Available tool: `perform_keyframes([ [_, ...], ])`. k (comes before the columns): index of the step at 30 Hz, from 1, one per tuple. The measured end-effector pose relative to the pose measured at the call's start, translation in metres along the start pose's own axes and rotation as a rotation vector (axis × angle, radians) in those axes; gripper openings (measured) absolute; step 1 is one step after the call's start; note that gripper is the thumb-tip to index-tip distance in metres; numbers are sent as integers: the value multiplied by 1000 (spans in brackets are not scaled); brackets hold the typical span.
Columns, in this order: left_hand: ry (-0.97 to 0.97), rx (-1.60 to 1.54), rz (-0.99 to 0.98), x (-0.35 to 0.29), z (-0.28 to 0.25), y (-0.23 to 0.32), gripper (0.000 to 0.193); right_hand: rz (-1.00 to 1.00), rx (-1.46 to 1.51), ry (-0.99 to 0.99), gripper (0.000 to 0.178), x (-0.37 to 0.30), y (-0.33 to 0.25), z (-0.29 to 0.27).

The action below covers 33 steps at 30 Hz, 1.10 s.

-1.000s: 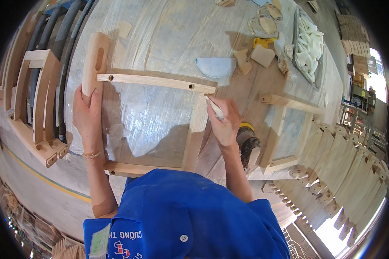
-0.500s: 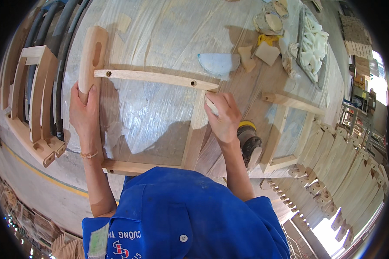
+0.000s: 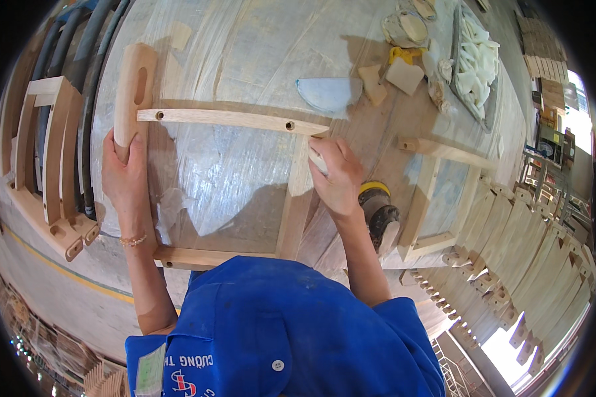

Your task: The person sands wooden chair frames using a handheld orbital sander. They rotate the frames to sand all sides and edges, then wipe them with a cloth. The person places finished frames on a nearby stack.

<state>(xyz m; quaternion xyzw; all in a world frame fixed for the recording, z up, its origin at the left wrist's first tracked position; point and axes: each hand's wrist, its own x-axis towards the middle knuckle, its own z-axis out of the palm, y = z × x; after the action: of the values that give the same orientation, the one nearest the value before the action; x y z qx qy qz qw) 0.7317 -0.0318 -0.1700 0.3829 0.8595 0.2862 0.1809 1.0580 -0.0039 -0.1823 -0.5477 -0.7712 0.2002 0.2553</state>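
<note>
A pale wooden frame (image 3: pixel 228 119) lies in front of me on a plastic-covered table. Its thick left post has a long slot near the far end. My left hand (image 3: pixel 126 177) is wrapped round that post, thumb on the inner side. At the frame's far right corner, my right hand (image 3: pixel 338 177) is closed on a small whitish pad (image 3: pixel 318 159), pressed against the right-hand rail (image 3: pixel 294 205). Most of the pad is hidden by the fingers, so its exact kind is unclear. Two holes show in the far rail.
Right of my right hand sit a power sander (image 3: pixel 378 210) and a second wooden frame (image 3: pixel 447 151). Farther off lie a half-round bluish sheet (image 3: pixel 331 94), foam pieces (image 3: pixel 405 76) and a tray (image 3: pixel 455 59) of white pieces. Dark rollers (image 3: pixel 91 126) and stacked wooden parts (image 3: pixel 513 231) flank the table.
The whole view has shifted slightly. Both hands keep their places on the frame, and the right hand still holds the pad at the same corner.
</note>
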Motion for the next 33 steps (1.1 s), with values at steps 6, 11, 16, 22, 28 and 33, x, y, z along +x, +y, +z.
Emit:
perform_keyframes([
  [6,10,26,17,2,0,0,50,57,38,9,32,-2,3,-3],
  [11,9,5,14,0,0,2,47,21,30,19,32,-3,4,-1],
  [16,13,2,15,0,1,4,45,51,33,8,31,-2,3,0],
  [22,5,-4,0,-1,0,4,45,60,5,-6,30,-3,4,-2],
  [28,-4,38,9,1,-1,1,46,82,34,-4,29,-3,5,-4],
  [33,-13,41,22,3,1,-2,45,56,26,-1,28,-4,6,-5],
])
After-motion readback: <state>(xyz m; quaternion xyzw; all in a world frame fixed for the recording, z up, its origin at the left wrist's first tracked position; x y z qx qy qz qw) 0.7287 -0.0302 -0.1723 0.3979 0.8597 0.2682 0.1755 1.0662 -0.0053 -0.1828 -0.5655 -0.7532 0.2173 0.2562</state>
